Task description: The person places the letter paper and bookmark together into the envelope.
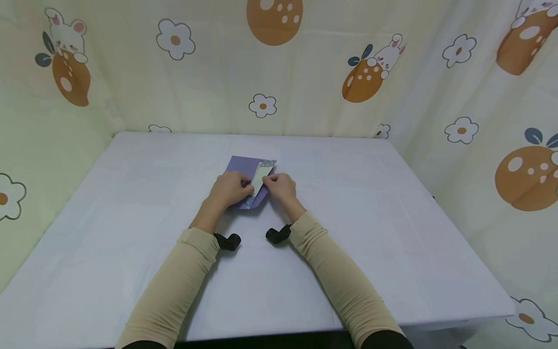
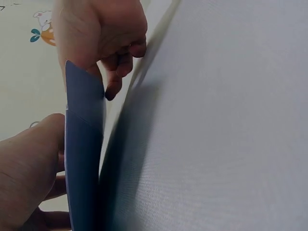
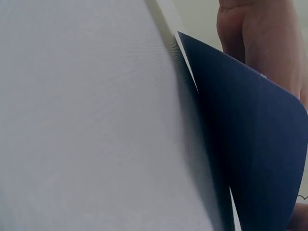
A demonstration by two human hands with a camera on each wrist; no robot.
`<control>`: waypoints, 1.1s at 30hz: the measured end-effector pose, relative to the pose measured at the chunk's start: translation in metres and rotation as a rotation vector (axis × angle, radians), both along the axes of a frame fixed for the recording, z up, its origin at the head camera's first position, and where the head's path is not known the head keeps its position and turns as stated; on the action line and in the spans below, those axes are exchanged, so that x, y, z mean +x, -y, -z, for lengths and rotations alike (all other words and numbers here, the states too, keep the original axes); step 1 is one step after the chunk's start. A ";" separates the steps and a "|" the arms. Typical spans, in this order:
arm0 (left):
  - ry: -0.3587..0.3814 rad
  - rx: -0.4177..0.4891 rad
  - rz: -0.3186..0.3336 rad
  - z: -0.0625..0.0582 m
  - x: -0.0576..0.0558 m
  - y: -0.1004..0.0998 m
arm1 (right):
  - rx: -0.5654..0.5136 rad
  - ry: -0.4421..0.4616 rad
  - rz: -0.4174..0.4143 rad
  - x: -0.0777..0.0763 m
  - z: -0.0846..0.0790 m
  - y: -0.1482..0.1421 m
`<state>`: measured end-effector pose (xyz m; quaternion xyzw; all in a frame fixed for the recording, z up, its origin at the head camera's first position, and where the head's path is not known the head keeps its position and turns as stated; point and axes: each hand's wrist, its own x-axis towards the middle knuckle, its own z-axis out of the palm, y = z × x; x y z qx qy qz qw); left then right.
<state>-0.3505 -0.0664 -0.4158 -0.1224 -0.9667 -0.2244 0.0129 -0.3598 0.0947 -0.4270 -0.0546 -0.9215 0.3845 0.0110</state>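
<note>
A purple folded card [image 1: 240,165] is held near the middle of the table, tilted, with a crease showing on its dark underside [image 2: 83,154] in the left wrist view. Across its right part lies a pale strip [image 1: 261,172] with bluish patterned ends. My left hand [image 1: 229,188] holds the card from the left, thumb and curled fingers by the strip's lower part. With thumb and index finger my right hand [image 1: 282,187] pinches the right edge beside the strip. In the right wrist view the card [image 3: 245,125] hides most of the left hand [image 3: 272,38].
A white cloth covers the table [image 1: 370,194]. Black wrist devices [image 1: 228,242] jut inward from both sleeves, just above the cloth. Behind the table hangs a cream curtain [image 1: 218,72] printed with flowers, orange fruit and small animals.
</note>
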 end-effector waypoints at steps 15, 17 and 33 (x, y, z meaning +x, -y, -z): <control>-0.030 -0.004 0.037 0.004 -0.005 0.009 | -0.112 0.177 -0.178 -0.008 -0.007 -0.021; -0.031 -0.002 0.051 0.003 -0.006 0.010 | -0.030 0.152 -0.200 -0.008 -0.006 -0.018; 0.003 0.001 0.082 -0.001 -0.003 0.010 | 0.230 -0.074 -0.183 -0.011 0.003 -0.006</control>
